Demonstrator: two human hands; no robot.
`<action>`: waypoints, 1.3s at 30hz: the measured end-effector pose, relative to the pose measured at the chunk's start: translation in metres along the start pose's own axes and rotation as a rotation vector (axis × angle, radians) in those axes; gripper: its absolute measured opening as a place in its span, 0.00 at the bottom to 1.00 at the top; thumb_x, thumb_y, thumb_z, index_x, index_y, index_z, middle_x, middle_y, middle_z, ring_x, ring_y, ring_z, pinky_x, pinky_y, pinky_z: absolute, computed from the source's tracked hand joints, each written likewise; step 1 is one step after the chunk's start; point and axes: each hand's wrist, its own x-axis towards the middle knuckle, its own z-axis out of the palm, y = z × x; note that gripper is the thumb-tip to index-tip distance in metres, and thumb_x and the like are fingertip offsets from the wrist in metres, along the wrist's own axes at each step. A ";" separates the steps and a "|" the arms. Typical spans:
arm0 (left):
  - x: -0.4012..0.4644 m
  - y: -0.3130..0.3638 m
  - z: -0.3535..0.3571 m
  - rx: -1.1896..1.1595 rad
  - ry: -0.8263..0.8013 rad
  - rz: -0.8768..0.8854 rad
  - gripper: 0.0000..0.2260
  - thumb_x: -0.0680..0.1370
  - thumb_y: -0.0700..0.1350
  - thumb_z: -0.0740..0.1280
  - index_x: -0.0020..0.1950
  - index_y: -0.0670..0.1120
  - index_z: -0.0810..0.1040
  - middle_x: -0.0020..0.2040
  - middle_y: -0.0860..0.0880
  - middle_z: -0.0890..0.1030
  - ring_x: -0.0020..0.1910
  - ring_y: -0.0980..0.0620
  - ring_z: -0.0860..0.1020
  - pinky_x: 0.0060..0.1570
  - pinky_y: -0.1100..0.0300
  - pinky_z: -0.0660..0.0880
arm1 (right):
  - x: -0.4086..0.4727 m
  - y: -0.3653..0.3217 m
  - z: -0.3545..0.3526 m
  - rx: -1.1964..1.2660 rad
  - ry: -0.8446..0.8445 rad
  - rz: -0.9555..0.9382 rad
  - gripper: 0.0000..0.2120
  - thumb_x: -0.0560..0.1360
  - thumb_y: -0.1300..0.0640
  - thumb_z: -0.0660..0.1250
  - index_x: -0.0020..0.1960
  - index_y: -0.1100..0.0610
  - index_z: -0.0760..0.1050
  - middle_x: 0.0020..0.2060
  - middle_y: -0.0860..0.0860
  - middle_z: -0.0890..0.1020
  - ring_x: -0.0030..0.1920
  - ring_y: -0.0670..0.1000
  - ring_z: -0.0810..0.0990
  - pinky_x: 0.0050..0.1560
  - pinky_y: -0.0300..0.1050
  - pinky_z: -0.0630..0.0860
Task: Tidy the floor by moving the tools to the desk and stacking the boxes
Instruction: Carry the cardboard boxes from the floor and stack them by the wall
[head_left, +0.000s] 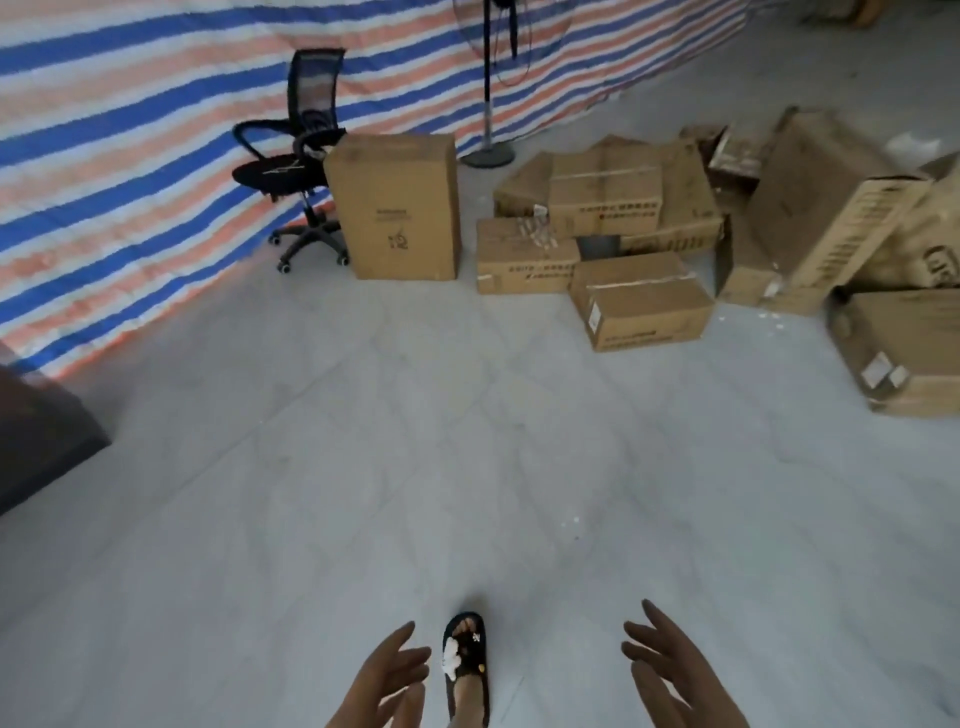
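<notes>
Both hands hang low at the near edge of the head view, held out over bare grey floor (363, 441). The left hand (387, 680) has its fingers straight and loosely spread, holding nothing; the right hand (670, 670) is the same, fingers extended and apart, palm turned inward. Between them a foot in a black sandal (467, 665) points away toward the far wall.

The boxes sit well apart from the hands, along the far side of the room. A tall box (397, 208) stands upright on its end, long axis vertical, just beside a black office chair (298, 156). To its right lies a jumbled pile of boxes (608, 208), most lying flat with their long axes running across the view; 1 closed box (641, 301) sits nearest, taped shut and skewed. Farther right a long box (836, 228) leans tilted against others. Whether any box holds anything, I cannot tell.

A fan stand (488, 104) rises behind, against a striped tarp (130, 130). A dark desk corner (36, 436) shows at left.
</notes>
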 end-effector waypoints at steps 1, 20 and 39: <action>0.025 0.018 0.000 0.049 -0.007 0.057 0.27 0.74 0.28 0.62 0.48 0.62 0.82 0.43 0.49 0.84 0.45 0.57 0.82 0.41 0.75 0.73 | 0.021 -0.008 0.003 -0.021 0.033 -0.040 0.30 0.61 0.55 0.80 0.41 0.20 0.72 0.48 0.47 0.82 0.44 0.35 0.81 0.41 0.24 0.73; 0.400 0.215 0.093 0.175 -0.123 0.245 0.33 0.75 0.30 0.63 0.45 0.75 0.75 0.43 0.62 0.83 0.45 0.63 0.81 0.44 0.77 0.72 | 0.364 -0.123 -0.016 -0.026 0.349 -0.061 0.29 0.73 0.69 0.66 0.50 0.32 0.75 0.44 0.35 0.82 0.44 0.36 0.81 0.40 0.24 0.73; 0.748 0.400 0.274 0.188 -0.214 0.225 0.31 0.77 0.34 0.63 0.47 0.77 0.73 0.46 0.66 0.81 0.47 0.65 0.80 0.43 0.77 0.72 | 0.751 -0.225 -0.137 -0.025 0.417 0.064 0.20 0.75 0.64 0.66 0.56 0.40 0.73 0.46 0.33 0.81 0.46 0.38 0.81 0.44 0.27 0.75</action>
